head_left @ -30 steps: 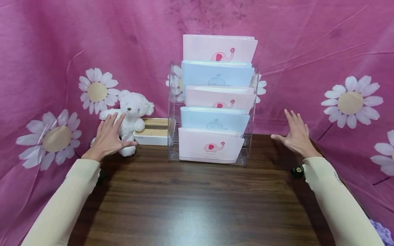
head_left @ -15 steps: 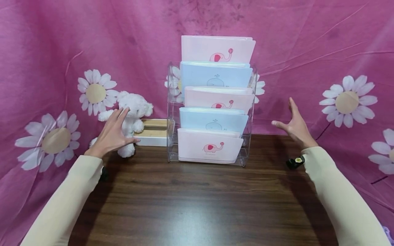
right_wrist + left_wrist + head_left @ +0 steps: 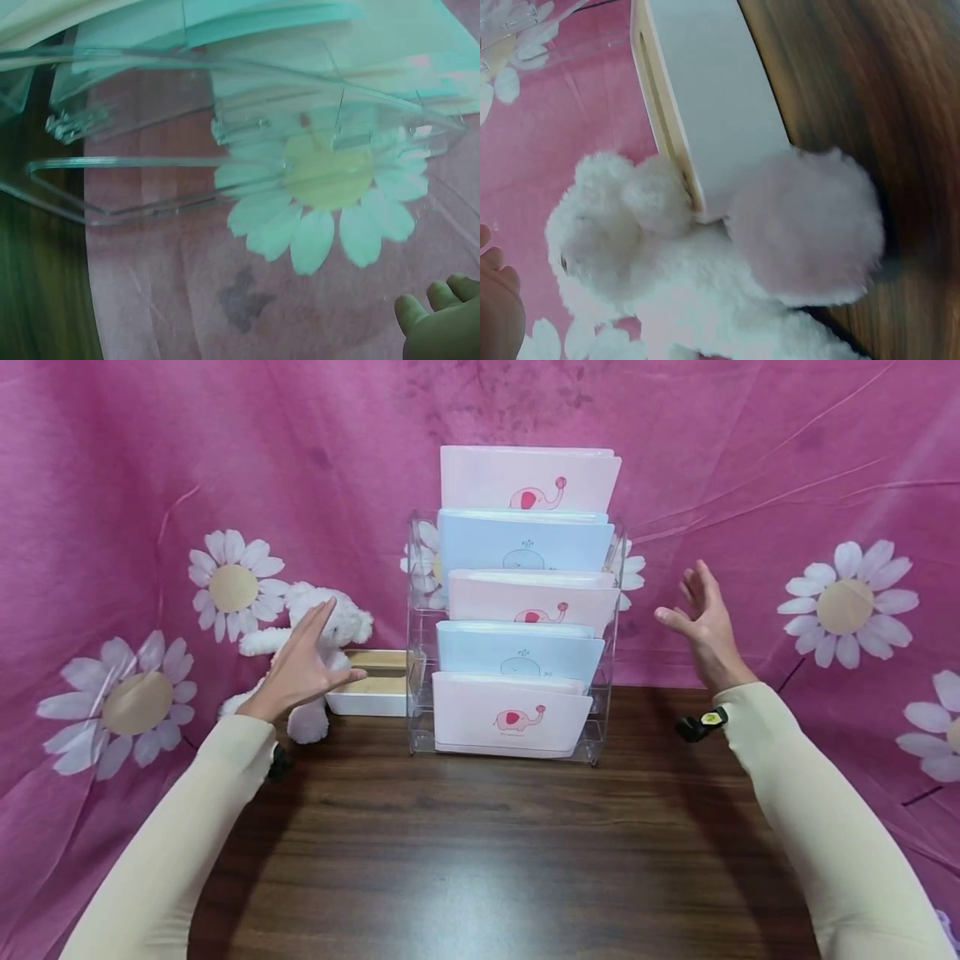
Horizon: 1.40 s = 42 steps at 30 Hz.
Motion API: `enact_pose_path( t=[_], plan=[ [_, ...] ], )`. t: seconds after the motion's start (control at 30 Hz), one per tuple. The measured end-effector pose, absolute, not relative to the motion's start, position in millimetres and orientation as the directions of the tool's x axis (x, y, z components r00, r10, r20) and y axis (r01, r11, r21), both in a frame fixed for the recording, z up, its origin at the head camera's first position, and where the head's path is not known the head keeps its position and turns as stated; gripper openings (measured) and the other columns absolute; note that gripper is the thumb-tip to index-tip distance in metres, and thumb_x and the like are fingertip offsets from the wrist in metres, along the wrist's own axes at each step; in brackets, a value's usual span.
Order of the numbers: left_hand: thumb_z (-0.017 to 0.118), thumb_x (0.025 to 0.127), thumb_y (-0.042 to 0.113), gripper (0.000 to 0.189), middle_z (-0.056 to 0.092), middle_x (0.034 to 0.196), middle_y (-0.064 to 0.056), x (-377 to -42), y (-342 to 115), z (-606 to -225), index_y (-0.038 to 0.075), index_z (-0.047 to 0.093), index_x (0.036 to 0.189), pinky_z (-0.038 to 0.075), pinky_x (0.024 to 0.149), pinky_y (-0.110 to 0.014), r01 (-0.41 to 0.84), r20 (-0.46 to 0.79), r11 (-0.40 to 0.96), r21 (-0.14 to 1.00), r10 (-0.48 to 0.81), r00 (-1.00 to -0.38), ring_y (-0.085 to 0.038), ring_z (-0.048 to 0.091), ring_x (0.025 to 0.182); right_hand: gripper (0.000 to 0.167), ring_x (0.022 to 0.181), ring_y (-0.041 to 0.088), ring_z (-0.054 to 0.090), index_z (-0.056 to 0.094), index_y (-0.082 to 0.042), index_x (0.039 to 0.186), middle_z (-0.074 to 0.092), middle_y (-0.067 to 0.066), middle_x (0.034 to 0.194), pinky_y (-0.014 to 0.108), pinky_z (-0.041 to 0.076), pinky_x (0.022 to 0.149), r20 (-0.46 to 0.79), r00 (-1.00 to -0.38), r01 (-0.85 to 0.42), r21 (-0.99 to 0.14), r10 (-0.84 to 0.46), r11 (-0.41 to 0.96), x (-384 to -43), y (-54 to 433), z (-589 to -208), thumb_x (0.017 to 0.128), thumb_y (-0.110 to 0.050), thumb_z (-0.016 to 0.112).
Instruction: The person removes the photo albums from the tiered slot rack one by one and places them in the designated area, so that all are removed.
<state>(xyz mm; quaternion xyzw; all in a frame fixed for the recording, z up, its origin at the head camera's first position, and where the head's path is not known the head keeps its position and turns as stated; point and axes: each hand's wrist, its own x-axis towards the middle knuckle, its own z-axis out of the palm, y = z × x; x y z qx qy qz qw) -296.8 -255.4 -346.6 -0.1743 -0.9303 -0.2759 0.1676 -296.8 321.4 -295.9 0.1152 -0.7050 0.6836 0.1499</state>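
My left hand (image 3: 303, 664) hovers in front of the white teddy bear (image 3: 255, 642), fingers extended and thumb pointing toward the rack. On the other side my right hand (image 3: 705, 631) is raised in the air, fingers spread and slightly bent, holding nothing. Between them stands a clear acrylic tiered rack (image 3: 600, 727). It bears pink folders (image 3: 517, 718) with an elephant print and light blue folders (image 3: 487, 647) with a whale print, stacked in steps. In the left wrist view the bear's round pinkish foot (image 3: 806, 225) lies against a white box (image 3: 712, 82). The rack's clear side (image 3: 150, 161) fills much of the right wrist view.
A white tray-like box (image 3: 367, 703) with a wooden top sits between the bear and the rack. The dark wooden table (image 3: 465, 860) extends in front. A pink cloth (image 3: 750, 443) with daisies hangs behind and at both sides.
Both hands have risen and moved inward toward the rack, the left drifting right across the bear, the right going up. The rack, folders, bear and box stay in place.
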Motion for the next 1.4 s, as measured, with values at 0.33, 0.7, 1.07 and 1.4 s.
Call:
enact_pose_path(
  t=[0.33, 0.7, 1.07, 1.4],
  plan=[
    [0.088, 0.075, 0.037, 0.12, 0.017, 0.172, -0.007, -305, -239, -337, 0.023, 0.01, 0.165, 0.02, 0.128, -0.063, 0.432, 0.4, 0.719, 0.544, 0.23, -0.887, -0.036, 0.019, 0.158, 0.097, 0.161, 0.021, 0.012, 0.008, -0.01, 0.164, 0.011, 0.009, 0.173, 0.031, 0.017, 0.133, 0.421, -0.903, -0.43, -0.892, 0.089, -0.14, -308, 309, -272, 0.088, 0.005, 0.066],
    [0.082, 0.079, 0.055, 0.116, 0.016, 0.172, 0.003, -309, -212, -329, 0.043, 0.001, 0.162, 0.027, 0.125, -0.064, 0.306, 0.278, 0.681, 0.666, 0.154, -0.948, -0.036, 0.024, 0.157, 0.091, 0.157, 0.023, 0.025, 0.019, -0.007, 0.162, 0.023, 0.013, 0.169, 0.031, 0.029, 0.128, 0.435, -0.895, -0.445, -0.865, 0.098, -0.23, -325, 298, -239, 0.087, 0.007, 0.067],
    [0.083, 0.084, 0.045, 0.11, 0.023, 0.171, -0.004, -312, -188, -324, 0.039, 0.007, 0.163, 0.034, 0.125, -0.051, 0.279, 0.224, 0.497, 0.822, 0.168, -0.96, -0.037, 0.031, 0.154, 0.078, 0.149, 0.025, 0.042, 0.038, -0.003, 0.155, 0.041, 0.017, 0.161, 0.019, 0.045, 0.115, 0.426, -0.9, -0.434, -0.894, 0.093, -0.114, -341, 278, -207, 0.085, 0.003, 0.073],
    [0.079, 0.088, 0.042, 0.097, 0.038, 0.164, -0.007, -311, -174, -322, 0.024, 0.021, 0.163, 0.04, 0.123, -0.047, 0.226, 0.167, 0.431, 0.874, 0.17, -0.971, -0.034, 0.044, 0.147, 0.076, 0.14, 0.024, 0.052, 0.043, -0.004, 0.152, 0.049, 0.017, 0.155, 0.018, 0.05, 0.109, 0.381, -0.923, -0.382, -0.924, 0.047, -0.025, -361, 259, -186, 0.084, -0.001, 0.078]
  ],
)
